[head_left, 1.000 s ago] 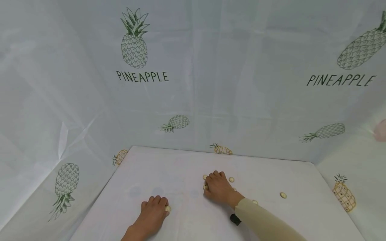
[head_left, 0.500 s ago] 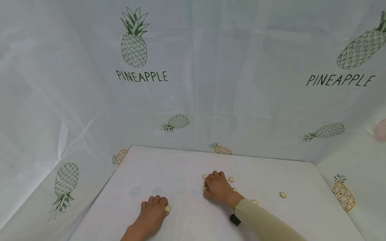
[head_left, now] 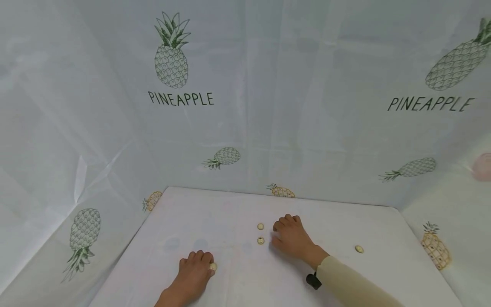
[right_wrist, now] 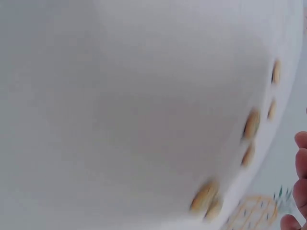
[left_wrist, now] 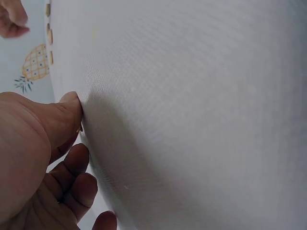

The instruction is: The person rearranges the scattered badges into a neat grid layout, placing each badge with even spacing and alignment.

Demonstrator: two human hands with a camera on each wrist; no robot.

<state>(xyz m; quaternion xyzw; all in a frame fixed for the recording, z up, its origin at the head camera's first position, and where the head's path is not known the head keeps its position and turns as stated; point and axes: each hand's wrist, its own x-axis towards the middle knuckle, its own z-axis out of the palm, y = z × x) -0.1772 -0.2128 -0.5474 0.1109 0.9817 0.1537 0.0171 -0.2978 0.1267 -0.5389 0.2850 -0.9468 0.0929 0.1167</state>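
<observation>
On the white-covered table, my left hand (head_left: 193,273) pinches a small round pale wooden disc (head_left: 213,266) between thumb and index finger. In the left wrist view the thumb (left_wrist: 69,112) presses down at the cloth and hides most of that disc. My right hand (head_left: 293,236) hovers over the table with loosely bent fingers and nothing visible in them. Just left of it lie a far disc (head_left: 261,226) and a near disc (head_left: 261,240), one behind the other. Several discs (right_wrist: 252,123) stand out, blurred, in the right wrist view, with fingers (right_wrist: 301,167) at its right edge.
Another disc (head_left: 359,249) lies alone on the right side of the table (head_left: 215,209). A black strap-like piece (head_left: 313,281) hangs at the right wrist. Pineapple-printed white sheeting (head_left: 299,106) encloses the back and sides.
My right hand has let go of the near disc and drawn off to the right, uncovering both discs there and covering others behind it. The left hand has stayed in place.
</observation>
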